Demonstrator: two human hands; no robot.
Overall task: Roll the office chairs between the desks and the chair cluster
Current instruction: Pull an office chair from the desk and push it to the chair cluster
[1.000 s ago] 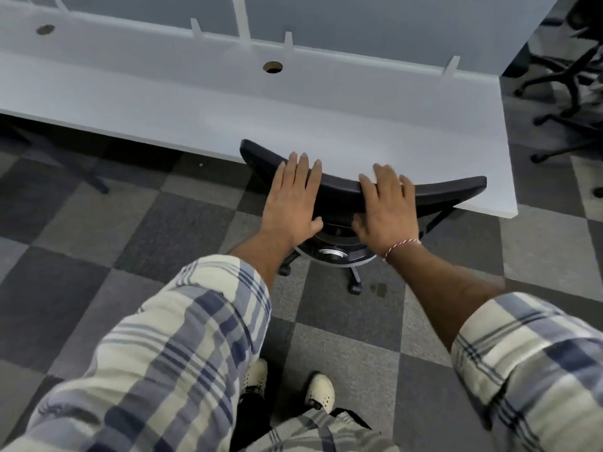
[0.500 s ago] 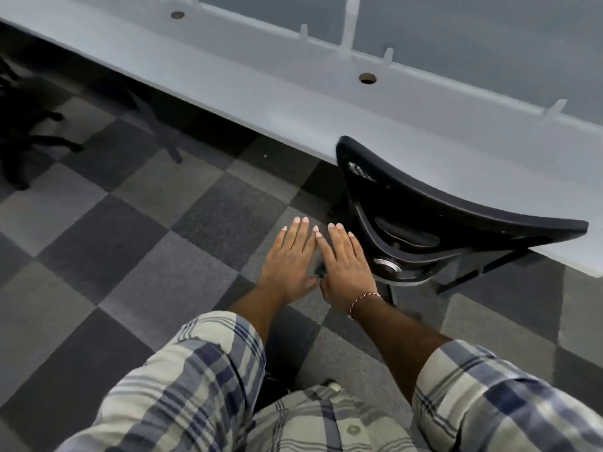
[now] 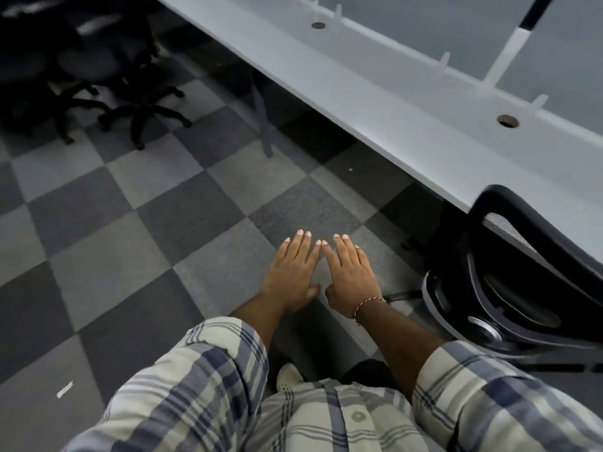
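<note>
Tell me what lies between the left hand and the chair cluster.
In the head view, only bare checkered carpet lies between the left hand and the chair cluster; the desk leg stands off to one side.

The black mesh-backed office chair [image 3: 538, 256] stands right, against the long white surface [image 3: 375, 102]; black wheeled chairs [image 3: 98, 66] cluster far left; the left hand [image 3: 290, 275] and right hand [image 3: 350, 278] hover together between them.

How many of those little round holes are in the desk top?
2. The far hole is near the top of the view, at the back of the desk. The near hole is at the right, above the chair. More may lie out of frame.
</note>
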